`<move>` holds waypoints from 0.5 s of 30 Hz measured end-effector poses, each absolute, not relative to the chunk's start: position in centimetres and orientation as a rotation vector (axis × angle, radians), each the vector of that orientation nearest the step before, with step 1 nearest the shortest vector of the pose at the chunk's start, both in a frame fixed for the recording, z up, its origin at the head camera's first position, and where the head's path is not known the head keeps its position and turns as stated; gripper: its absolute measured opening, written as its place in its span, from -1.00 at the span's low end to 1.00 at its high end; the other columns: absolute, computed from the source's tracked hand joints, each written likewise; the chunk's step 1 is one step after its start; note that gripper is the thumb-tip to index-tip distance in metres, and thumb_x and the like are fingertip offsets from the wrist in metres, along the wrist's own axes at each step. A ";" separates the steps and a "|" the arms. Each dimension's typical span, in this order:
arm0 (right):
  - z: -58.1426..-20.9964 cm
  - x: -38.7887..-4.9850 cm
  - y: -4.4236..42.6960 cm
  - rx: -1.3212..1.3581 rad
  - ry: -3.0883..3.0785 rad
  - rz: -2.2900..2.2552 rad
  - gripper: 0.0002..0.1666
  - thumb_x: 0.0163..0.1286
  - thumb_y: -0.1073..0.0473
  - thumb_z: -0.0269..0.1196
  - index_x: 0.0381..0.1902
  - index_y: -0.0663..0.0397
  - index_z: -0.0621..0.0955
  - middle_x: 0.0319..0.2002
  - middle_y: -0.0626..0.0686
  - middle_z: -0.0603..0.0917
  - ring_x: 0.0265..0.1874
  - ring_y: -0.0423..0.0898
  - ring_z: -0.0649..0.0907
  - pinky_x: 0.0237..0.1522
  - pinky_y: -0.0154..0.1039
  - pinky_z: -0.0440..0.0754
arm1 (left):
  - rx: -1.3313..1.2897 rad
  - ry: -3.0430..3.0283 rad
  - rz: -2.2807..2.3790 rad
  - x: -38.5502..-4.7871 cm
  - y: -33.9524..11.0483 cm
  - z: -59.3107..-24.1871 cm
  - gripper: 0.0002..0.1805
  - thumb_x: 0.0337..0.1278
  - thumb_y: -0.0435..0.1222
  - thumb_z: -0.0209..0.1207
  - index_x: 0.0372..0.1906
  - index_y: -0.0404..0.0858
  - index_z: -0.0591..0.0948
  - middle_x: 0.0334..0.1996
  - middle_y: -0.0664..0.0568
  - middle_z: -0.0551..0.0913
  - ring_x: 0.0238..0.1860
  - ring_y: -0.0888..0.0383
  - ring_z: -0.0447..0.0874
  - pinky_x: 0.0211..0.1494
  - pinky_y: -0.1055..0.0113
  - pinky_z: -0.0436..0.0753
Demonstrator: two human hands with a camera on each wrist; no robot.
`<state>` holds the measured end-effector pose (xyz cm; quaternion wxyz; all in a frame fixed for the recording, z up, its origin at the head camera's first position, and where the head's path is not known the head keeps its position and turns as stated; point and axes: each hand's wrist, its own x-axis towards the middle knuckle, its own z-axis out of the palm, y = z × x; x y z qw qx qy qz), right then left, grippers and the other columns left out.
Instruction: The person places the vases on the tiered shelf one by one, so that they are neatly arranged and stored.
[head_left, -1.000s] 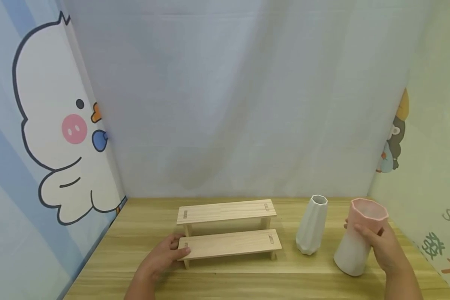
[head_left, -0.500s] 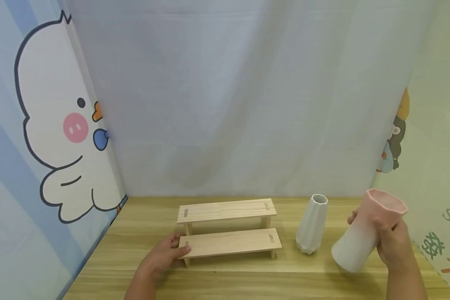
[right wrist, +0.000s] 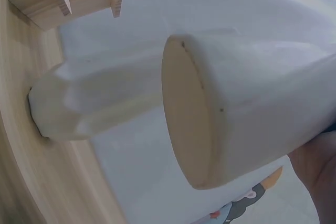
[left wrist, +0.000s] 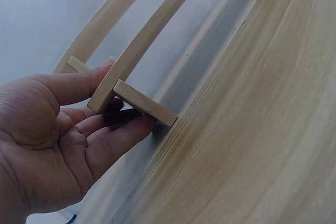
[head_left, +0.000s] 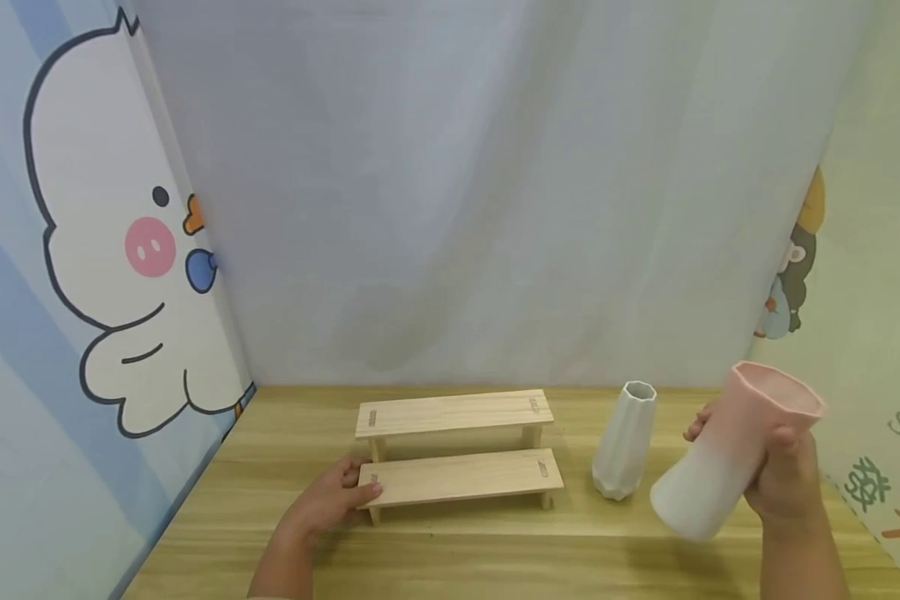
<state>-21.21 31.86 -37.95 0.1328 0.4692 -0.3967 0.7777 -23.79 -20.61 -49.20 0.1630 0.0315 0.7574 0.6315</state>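
Observation:
A two-tier wooden stand (head_left: 461,477) sits on the table. My left hand (head_left: 332,498) pinches the left end of its lower shelf, thumb on top and fingers beneath, as the left wrist view also shows. Off to the right, my right hand (head_left: 783,479) grips a pink-and-white vase (head_left: 727,454) around its upper part. This vase tilts, mouth toward the right, and its flat unglazed base (right wrist: 188,114) is off the table in the right wrist view. Between stand and held vase, a white faceted vase (head_left: 624,442) stands upright on the table.
The wooden table (head_left: 495,567) ends at a grey cloth backdrop (head_left: 450,208) behind. A blue printed curtain (head_left: 15,375) with a cartoon bird closes the left side. On the right hangs a pale green printed curtain (head_left: 870,333).
My right hand has lifted the pink-and-white vase from nearly upright and tipped it, mouth rightward, base swinging slightly left. My left hand keeps its place on the stand.

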 end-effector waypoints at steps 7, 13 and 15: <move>-37.7 -21.3 29.8 1.364 -1.164 2.265 -0.37 0.51 0.10 0.11 0.27 0.54 0.26 -0.21 0.41 0.68 -0.27 0.21 0.74 -0.20 0.00 0.74 | 0.088 2.166 1.816 -23.8 -20.6 -49.3 -0.18 0.26 -0.20 0.28 0.44 -0.44 0.14 0.38 -0.62 0.09 0.22 -0.30 0.49 0.08 0.00 0.66; -38.3 -21.4 27.8 1.364 -1.216 2.244 -0.37 0.51 0.08 0.12 0.25 0.53 0.28 -0.20 0.35 0.68 -0.26 0.16 0.74 -0.18 -0.05 0.74 | 0.129 2.145 1.825 -23.7 -20.7 -49.2 -0.22 0.31 -0.22 0.23 0.44 -0.46 0.12 0.37 -0.63 0.11 0.21 -0.30 0.50 0.09 -0.02 0.66; -38.5 -21.4 27.1 1.359 -1.242 2.229 -0.35 0.52 0.05 0.12 0.24 0.53 0.28 -0.20 0.33 0.68 -0.26 0.14 0.74 -0.18 -0.06 0.73 | 0.132 2.149 1.819 -23.7 -20.7 -49.1 -0.22 0.31 -0.21 0.23 0.44 -0.45 0.12 0.36 -0.62 0.13 0.19 -0.29 0.52 0.08 -0.02 0.66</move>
